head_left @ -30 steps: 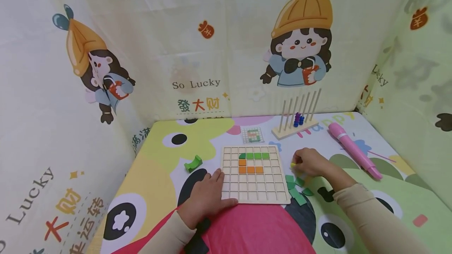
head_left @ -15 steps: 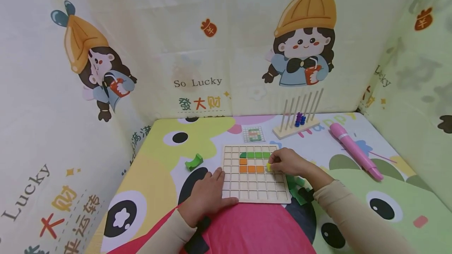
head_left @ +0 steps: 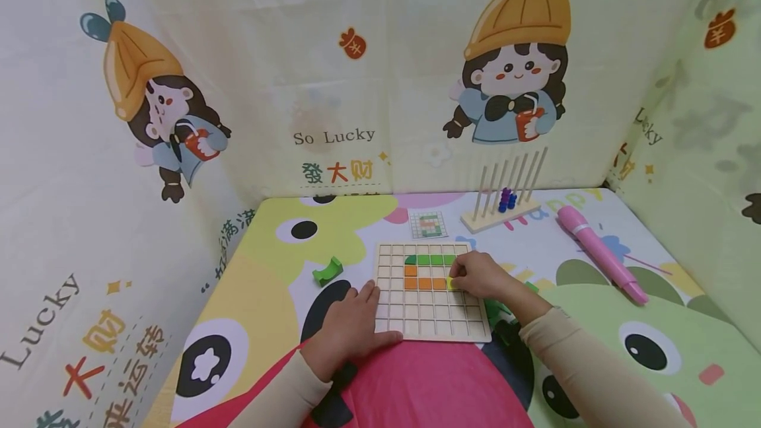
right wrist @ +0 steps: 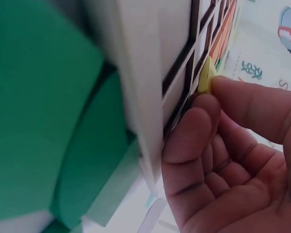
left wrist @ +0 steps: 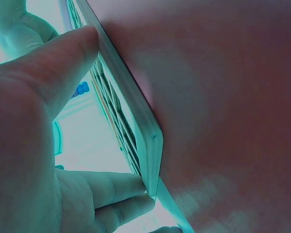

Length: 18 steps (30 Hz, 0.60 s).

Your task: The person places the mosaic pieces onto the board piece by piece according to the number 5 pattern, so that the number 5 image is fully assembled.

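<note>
A square wooden grid board (head_left: 416, 319) lies on the table. Set in its cells are a row of green pieces (head_left: 434, 260) and several orange pieces (head_left: 425, 283). My right hand (head_left: 481, 275) pinches a small yellow piece (right wrist: 206, 75) between thumb and finger, at the right end of the lower orange row. The right wrist view has that piece tilted against the grid; whether it sits fully in a cell is hidden. My left hand (head_left: 347, 325) rests at the board's near left corner, straight fingers touching the left edge and thumb (left wrist: 80, 48) on the front edge.
Loose green pieces (head_left: 498, 312) lie right of the board, partly under my right wrist. A green arched block (head_left: 327, 271) is to the left. Behind stand a printed grid card (head_left: 428, 224) and a peg rack (head_left: 475, 221) with beads; a pink pen-like stick (head_left: 600, 253) lies right.
My right hand has carried the yellow piece leftward from beside the board onto the grid, up to the end of the orange row. The left hand has stayed at the corner.
</note>
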Motion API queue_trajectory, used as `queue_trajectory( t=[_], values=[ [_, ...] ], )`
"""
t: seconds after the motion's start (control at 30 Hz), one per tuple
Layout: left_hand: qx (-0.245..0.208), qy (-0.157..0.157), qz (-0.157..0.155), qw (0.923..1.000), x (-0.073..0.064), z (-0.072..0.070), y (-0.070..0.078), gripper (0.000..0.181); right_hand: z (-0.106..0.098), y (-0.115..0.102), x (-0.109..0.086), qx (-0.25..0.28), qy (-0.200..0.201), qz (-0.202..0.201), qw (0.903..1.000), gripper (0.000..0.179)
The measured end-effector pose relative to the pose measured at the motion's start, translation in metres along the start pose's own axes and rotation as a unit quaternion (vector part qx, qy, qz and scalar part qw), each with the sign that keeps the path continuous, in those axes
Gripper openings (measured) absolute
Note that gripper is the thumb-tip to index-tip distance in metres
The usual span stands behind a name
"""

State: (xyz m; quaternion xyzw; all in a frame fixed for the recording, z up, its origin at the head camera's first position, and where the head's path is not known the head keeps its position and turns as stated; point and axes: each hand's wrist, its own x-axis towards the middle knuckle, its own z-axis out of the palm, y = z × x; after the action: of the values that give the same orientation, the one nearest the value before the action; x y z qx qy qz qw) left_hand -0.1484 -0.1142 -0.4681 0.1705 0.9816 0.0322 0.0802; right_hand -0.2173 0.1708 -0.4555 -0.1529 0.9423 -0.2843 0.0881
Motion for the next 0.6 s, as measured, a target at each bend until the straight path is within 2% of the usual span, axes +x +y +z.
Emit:
queue_trajectory(
  t=[0.37,0.5,0.6],
  values=[
    [0.001,-0.001,0.001,1.0000,-0.0001,0.0001,-0.0001,0.107,0.0014,-0.0070,-0.0009,-0.068,0.015,-0.006,0.9975,0.006],
    [0.009,0.000,0.000,1.0000,0.0000,0.0001,0.0001,0.107,0.0018,-0.0057,-0.0007,-0.075,0.014,-0.010,0.9970,0.005],
    [0.008,0.001,-0.002,1.0000,0.0000,0.0003,-0.0001,0.108,-0.0028,-0.0039,-0.0029,-0.060,0.007,-0.013,0.9981,0.011]
  ],
)
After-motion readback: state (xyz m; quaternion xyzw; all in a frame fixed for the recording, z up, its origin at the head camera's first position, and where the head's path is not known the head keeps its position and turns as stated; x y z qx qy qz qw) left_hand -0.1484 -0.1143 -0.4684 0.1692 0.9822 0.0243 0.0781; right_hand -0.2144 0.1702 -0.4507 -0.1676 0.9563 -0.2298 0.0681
